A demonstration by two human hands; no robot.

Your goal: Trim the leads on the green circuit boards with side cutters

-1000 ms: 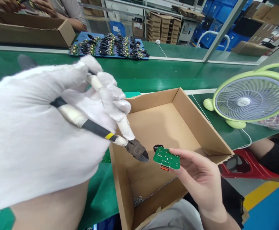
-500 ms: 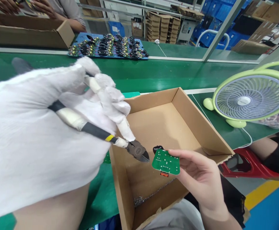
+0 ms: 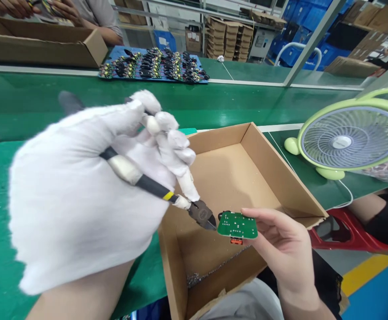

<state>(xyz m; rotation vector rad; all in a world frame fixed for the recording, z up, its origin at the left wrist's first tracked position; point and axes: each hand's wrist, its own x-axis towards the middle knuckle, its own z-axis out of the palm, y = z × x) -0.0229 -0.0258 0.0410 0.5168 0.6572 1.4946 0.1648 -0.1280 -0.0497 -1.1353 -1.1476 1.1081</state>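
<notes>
My left hand (image 3: 90,191), in a white cloth glove, is wrapped round a pair of side cutters (image 3: 203,215) with taped black handles. The cutters' jaws point right, and their tips are right beside the left edge of a green circuit board (image 3: 238,226). My bare right hand (image 3: 287,249) pinches that board by its right edge between thumb and fingers. The board's soldered face is towards me. An orange part (image 3: 236,241) sticks out below it, and a dark part shows behind its upper left corner. Both hands are above an open cardboard box (image 3: 227,171).
Small metal clippings (image 3: 194,279) lie along the box's near side. A green fan (image 3: 342,141) stands at the right. Across the green belt (image 3: 234,104) is a blue tray (image 3: 112,54) of circuit boards. Opposite, a person's hands (image 3: 65,11) work behind another cardboard box (image 3: 43,44).
My left hand has moved right with the side cutters, bringing their tips up close to the board. The board has shifted slightly right and tilted in my right hand.
</notes>
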